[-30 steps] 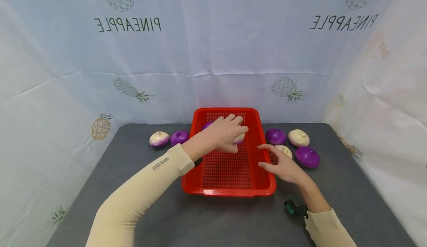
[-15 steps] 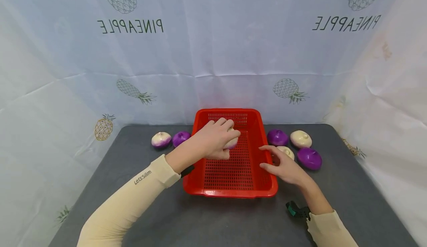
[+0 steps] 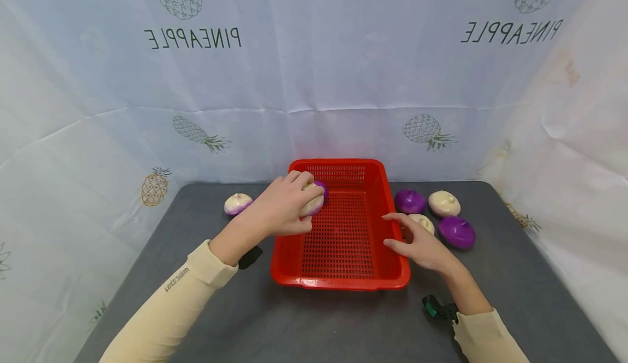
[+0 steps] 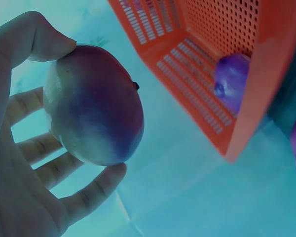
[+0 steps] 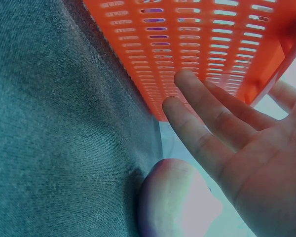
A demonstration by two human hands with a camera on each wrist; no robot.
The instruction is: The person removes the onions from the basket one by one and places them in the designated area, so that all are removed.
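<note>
My left hand grips a white-and-purple turnip over the left side of a red plastic basket. Thumb and fingertips hold it at its edges, with a gap to the palm, in the left wrist view. A purple turnip lies inside the basket, partly hidden behind the held one in the head view. Beside the basket's right rim is my right hand, its fingers loosely spread along the outer wall in the right wrist view. Whether they touch the wall I cannot tell. A pale turnip sits just behind that hand.
Right of the basket, two purple turnips and another pale turnip rest on the dark grey table. At the left, a white-and-purple turnip is partly covered by the left forearm. A pineapple-print curtain hangs behind.
My left hand has moved left with the turnip, from over the basket's middle to its left side. The right hand stays by the right rim.
</note>
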